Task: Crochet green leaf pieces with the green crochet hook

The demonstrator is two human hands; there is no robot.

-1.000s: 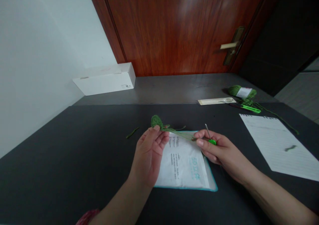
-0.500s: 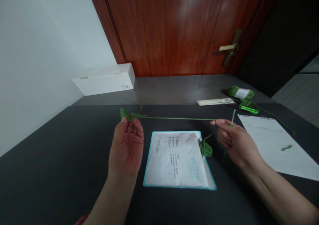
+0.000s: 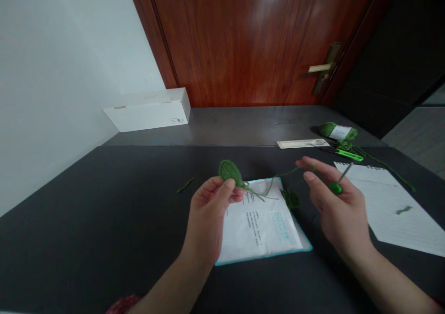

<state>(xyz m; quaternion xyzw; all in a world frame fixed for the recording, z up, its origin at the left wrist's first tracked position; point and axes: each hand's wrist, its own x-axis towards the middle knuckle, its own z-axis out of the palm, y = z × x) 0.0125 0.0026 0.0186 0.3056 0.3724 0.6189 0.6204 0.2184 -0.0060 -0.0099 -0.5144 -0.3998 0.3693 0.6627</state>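
My left hand [image 3: 212, 210] pinches a small green crocheted leaf [image 3: 230, 172] between thumb and fingers, above the left part of a white pouch with a turquoise edge [image 3: 264, 233]. Loose yarn ends hang from the leaf's right side. A slack strand of green yarn [image 3: 287, 172] runs across to my right hand [image 3: 339, 203], where it passes over the index finger. That hand is closed around a crochet hook [image 3: 335, 188] with a green handle and a metal shaft pointing up and right. A small bundle of green yarn [image 3: 291, 199] lies at the pouch's right edge.
A short yarn scrap [image 3: 186, 185] lies on the dark table left of my hands. To the right are a lined paper sheet [image 3: 399, 212], a bright green cutter [image 3: 349, 155], a yarn skein [image 3: 339, 131] and a pale strip-shaped packet [image 3: 302, 143]. A white box [image 3: 149, 112] stands at the back left.
My left hand has moved right and turned, bringing the leaf closer to my right hand. The strand, taut before, now sags. The right hand has opened somewhat and the hook has tilted right.
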